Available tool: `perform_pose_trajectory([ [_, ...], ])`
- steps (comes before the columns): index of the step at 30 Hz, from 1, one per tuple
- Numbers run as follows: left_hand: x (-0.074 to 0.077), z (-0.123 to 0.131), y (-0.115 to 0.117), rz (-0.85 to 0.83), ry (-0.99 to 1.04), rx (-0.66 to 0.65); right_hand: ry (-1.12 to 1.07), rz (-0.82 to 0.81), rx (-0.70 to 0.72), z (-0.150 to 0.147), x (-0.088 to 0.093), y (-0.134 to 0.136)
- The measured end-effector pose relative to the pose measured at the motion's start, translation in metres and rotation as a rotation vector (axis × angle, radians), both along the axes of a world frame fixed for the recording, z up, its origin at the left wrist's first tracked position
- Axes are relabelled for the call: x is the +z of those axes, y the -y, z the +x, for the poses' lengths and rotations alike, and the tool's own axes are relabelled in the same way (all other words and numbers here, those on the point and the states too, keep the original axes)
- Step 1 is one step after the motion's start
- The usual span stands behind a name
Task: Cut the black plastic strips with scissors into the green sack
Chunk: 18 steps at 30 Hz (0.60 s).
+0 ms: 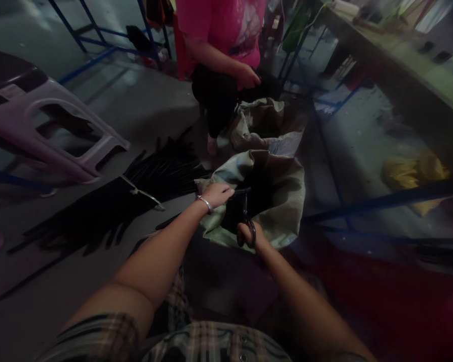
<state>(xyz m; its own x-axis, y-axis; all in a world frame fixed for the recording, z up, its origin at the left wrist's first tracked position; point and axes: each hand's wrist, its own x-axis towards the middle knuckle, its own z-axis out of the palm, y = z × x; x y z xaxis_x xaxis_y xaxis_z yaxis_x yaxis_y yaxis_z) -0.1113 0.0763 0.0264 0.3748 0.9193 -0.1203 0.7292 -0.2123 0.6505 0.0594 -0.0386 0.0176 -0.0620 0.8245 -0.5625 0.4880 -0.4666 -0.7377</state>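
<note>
In my right hand [257,235] is a pair of scissors [250,229] with dark handles, fingers wrapped through the loops. The blades point away from me, up to a black strip [242,191] that my left hand [217,195] grips. Both hands are over the mouth of an open woven sack [283,221], whose dark inside I cannot make out. On the floor to the left lies a large bundle of long black strips [94,208], bound with a pale tie [138,191].
A second open sack [290,143] stands just beyond. Behind it sits a person in a pink shirt [226,30]. A plastic stool [60,120] is at left. At right are a long table [407,75], blue metal bars [381,201] and a yellow bag [415,173].
</note>
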Motion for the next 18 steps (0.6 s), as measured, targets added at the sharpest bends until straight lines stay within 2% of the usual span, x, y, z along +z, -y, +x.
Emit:
perform_pose_trajectory([
  [5, 0.0062, 0.0025, 0.0030, -0.047, -0.020, -0.041, 0.001, 0.043, 0.036, -0.0001, 0.0074, -0.0018],
  [9, 0.0093, 0.0029, 0.0053, -0.123, 0.007, -0.095, -0.030, 0.033, 0.002, 0.0025, 0.0049, -0.0016],
  [14, 0.0108, 0.0003, 0.0044, -0.139, 0.014, -0.096, -0.131, 0.087, -0.018, 0.0058, 0.0013, -0.0002],
  [18, 0.0110, 0.0008, 0.0048, -0.143, -0.004, -0.133, -0.057, 0.088, 0.000, 0.0076, 0.0041, -0.0011],
])
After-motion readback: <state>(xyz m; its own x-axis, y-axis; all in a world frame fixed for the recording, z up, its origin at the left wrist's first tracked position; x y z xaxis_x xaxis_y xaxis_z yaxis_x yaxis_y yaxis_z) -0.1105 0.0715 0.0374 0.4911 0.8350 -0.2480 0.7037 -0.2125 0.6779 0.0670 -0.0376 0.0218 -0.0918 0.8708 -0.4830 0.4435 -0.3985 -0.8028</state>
